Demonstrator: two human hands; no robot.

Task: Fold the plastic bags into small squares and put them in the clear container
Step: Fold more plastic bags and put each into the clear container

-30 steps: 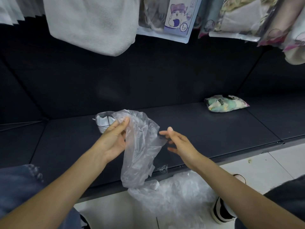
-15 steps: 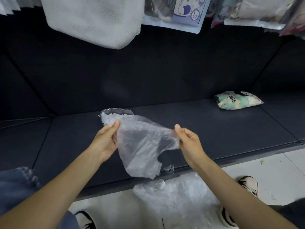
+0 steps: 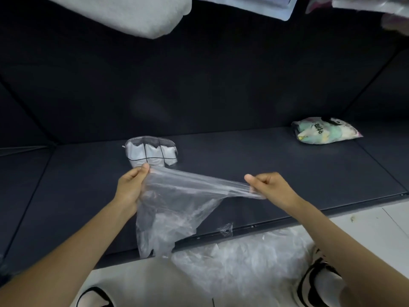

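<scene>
A thin clear plastic bag is stretched between both hands above the dark shelf. My left hand pinches its left top corner; my right hand grips the right end, pulled taut into a narrow strand. The bag's lower part hangs loose past the shelf's front edge. Behind my left hand stands the clear container with dark seams, holding several white folded bags.
A heap of more clear plastic bags lies on the white floor below the shelf edge. A packaged plush item lies at the shelf's back right. Towels and packets hang overhead. My shoes are at the bottom.
My hands have moved apart and pulled the bag's top edge taut. The bag has spread wider and the container behind it has come into full view.
</scene>
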